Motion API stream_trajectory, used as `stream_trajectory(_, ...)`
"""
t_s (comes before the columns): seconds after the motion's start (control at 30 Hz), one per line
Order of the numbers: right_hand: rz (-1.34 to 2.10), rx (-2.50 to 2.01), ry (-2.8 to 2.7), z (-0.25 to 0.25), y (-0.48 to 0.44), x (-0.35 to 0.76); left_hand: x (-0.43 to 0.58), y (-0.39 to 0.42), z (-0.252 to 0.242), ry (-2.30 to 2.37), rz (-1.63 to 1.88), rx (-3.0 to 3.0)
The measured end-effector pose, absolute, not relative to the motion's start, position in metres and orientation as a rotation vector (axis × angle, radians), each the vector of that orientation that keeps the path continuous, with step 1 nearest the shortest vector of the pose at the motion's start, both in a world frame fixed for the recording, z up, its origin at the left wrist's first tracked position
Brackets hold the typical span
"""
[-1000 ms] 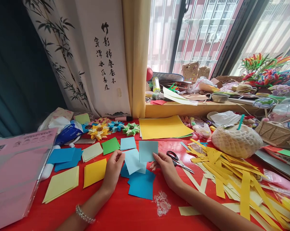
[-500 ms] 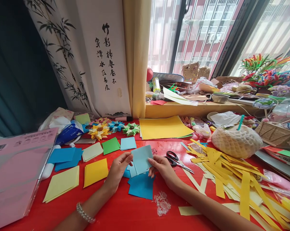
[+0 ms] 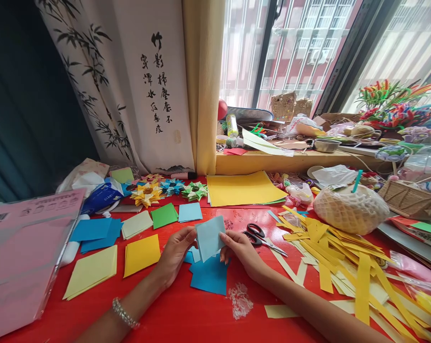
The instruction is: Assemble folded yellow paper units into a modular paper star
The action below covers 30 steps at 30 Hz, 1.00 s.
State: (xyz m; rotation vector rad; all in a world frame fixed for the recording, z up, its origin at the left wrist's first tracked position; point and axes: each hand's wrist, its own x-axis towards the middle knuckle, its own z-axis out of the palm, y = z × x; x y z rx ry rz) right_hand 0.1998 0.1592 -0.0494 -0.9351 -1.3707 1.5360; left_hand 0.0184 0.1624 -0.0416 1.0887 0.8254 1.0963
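Light blue paper (image 3: 211,238) is held up between my two hands, over the red table. My left hand (image 3: 177,252) pinches its left edge, and my right hand (image 3: 241,250) grips the right edge between thumb and fingers. Darker blue squares (image 3: 210,278) lie just beneath it. Black-handled scissors (image 3: 260,236) rest right of my right hand. Left of my left hand lie yellow squares (image 3: 141,255), pale yellow squares (image 3: 92,274), a green stack (image 3: 164,216) and a light blue stack (image 3: 190,212).
Yellow paper strips (image 3: 363,286) spread over the right side, near a net-wrapped fruit (image 3: 351,208) with a straw. Folded paper stars (image 3: 147,193) and large yellow sheets (image 3: 242,189) lie at the back. A pink package (image 3: 22,257) stands out at left; clear scraps (image 3: 240,301) lie in front.
The light blue paper has turned slightly in my fingers, and its lower edges now line up more closely. Both hands keep their grip in nearly the same place.
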Motion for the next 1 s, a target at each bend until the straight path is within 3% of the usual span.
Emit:
stream_trajectory(0.3,1.541,-0.906,-1.382,-0.052,0.16,0.201,0.019,0.163,-0.04,0.862,1.111,1.054)
stream_trajectory(0.57,1.433,-0.987,-1.293,-0.058,0.162,0.202,0.009,0.171,-0.044,1.195,1.319,1.159)
stream_trajectory(1.0,1.458,-0.977,-1.348,-0.061,0.163,0.202,0.019,0.161,-0.035,1.134,1.124,1.329)
